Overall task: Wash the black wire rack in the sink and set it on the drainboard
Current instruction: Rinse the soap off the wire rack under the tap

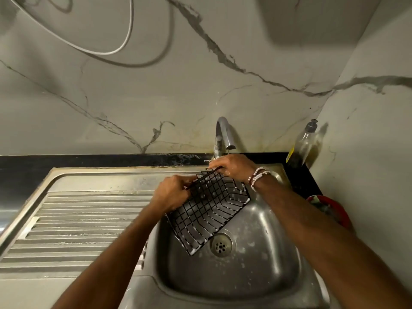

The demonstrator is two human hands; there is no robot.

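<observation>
The black wire rack (208, 210) is tilted over the steel sink (256, 253), its lower corner resting near the drain (220, 244). White suds cling to its lower wires. My left hand (172, 192) grips the rack's upper left edge. My right hand (234, 167), with bead bracelets on the wrist, holds the rack's top corner just under the tap (224, 134). The ribbed drainboard (78, 224) lies to the left of the basin.
A dish soap bottle (304, 143) stands at the back right corner against the marble wall. A red bowl (332, 210) sits on the counter right of the sink, partly behind my right forearm. A white cable (124, 41) hangs on the wall.
</observation>
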